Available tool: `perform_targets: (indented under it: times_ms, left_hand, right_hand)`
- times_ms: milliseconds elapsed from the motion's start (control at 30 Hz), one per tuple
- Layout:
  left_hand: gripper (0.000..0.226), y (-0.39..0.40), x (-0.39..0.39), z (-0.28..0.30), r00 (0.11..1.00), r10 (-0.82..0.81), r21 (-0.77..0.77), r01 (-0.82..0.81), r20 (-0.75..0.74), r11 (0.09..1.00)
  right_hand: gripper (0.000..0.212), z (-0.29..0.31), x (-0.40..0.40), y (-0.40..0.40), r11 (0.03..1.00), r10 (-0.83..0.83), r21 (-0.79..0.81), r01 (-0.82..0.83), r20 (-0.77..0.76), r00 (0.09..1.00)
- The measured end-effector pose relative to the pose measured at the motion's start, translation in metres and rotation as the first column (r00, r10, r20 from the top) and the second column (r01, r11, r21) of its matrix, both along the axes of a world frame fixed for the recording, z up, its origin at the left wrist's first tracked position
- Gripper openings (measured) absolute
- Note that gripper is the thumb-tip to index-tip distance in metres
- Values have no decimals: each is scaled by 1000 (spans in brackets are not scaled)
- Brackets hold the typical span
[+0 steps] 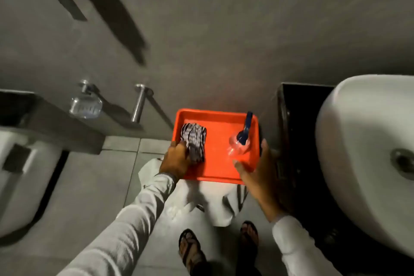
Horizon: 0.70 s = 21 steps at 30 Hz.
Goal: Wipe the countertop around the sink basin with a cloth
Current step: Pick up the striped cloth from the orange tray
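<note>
1. The left hand point(177, 159) has its grip closed on the near end of the striped, folded grey-and-white cloth point(194, 140); the fingers curl over that end, so thumb placement is hidden.

2. The cloth lies in the left half of the shallow orange plastic tray point(215, 180), its long axis running away from the person, from the near rim toward the wall. The grip holds the near end and the rest extends forward from it.

3. The right hand point(257, 170) is at the tray's right near corner with its grip spread, fingers straight and apart, closed on nothing. Whether it touches the rim I cannot tell.

4. Just ahead of that open hand, a clear spray bottle with a dark blue trigger head point(240, 139) stands in the tray's right half, apart from the cloth.

5. The white oval ceramic sink basin point(358, 141) sits on the dark bench point(295, 119) to the right of the tray. The left hand, which has the cloth, is the farther one from it; the right hand is nearer.

6. My judgement: the wiping is not yet begun, and the cloth must travel rightward, past the bottle, to reach the bench around the basin.
</note>
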<state>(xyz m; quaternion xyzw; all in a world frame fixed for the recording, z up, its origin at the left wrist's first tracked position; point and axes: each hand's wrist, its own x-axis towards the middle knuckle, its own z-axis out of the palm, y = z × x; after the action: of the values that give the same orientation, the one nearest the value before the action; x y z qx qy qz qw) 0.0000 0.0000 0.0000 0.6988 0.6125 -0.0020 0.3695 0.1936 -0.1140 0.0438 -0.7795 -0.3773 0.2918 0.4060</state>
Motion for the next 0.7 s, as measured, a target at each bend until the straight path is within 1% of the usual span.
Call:
perform_targets:
  times_ms: [33, 67, 100, 133, 167, 200, 233, 267, 333, 367, 433, 533, 600, 667, 700]
  left_hand:
    - [42, 4, 4, -10, 1000, -12, -7, 12, -20, 1000]
    - [36, 7, 11, -10, 998, -13, -18, 12, -54, 1000]
    - [35, 11, 18, -19, 997, -24, -23, 23, -72, 999]
    - [36, 15, 25, -19, 994, -37, -26, 34, -107, 999]
    - [36, 17, 32, -23, 990, -44, -6, 44, -134, 999]
    - [36, 18, 37, -26, 987, -42, 18, 45, -152, 999]
    - [37, 20, 40, -29, 987, -18, 46, 25, -161, 999]
    - [38, 23, 42, -32, 990, 23, 47, -16, -140, 999]
    - [40, 31, 41, -38, 989, 134, 87, -128, -60, 988]
    - [39, 36, 41, -42, 983, 183, 99, -179, -34, 979]
    - [43, 42, 41, -45, 964, 264, 92, -262, -14, 961]
    - [62, 51, 46, -42, 931, 365, 0, -365, -8, 931]
    - [67, 57, 50, -42, 899, 438, -87, -436, 11, 896]
    - [68, 62, 53, -44, 842, 534, -217, -509, 77, 833]
    - [68, 63, 53, -49, 801, 582, -282, -531, 141, 799]
  right_hand:
    - [90, -17, 5, 12, 998, -32, 54, 32, -12, 999]
    - [82, -20, 8, 23, 995, -47, 90, 49, -26, 999]
    - [75, -31, 11, 37, 991, -45, 122, 50, -39, 998]
    - [73, -36, 13, 53, 989, -53, 136, 59, -49, 997]
    - [78, -47, 15, 62, 984, -62, 163, 70, -52, 997]
    - [84, -54, 15, 69, 982, -76, 170, 78, -22, 997]
    - [84, -63, 19, 73, 979, -82, 189, 75, 33, 996]
    - [74, -70, 22, 77, 976, -101, 200, 81, 94, 990]
    - [42, -77, 27, 87, 970, -132, 220, 104, 114, 985]
    - [32, -81, 30, 92, 962, -145, 245, 118, 96, 985]
    - [21, -77, 30, 96, 951, -153, 284, 120, 98, 983]
    - [16, -71, 31, 98, 948, -94, 318, 35, 174, 980]
    - [20, -61, 30, 100, 954, -71, 300, 16, 175, 982]
    - [31, -41, 28, 99, 962, -53, 273, 7, 161, 985]
    - [33, -28, 27, 98, 964, -36, 266, -4, 146, 989]
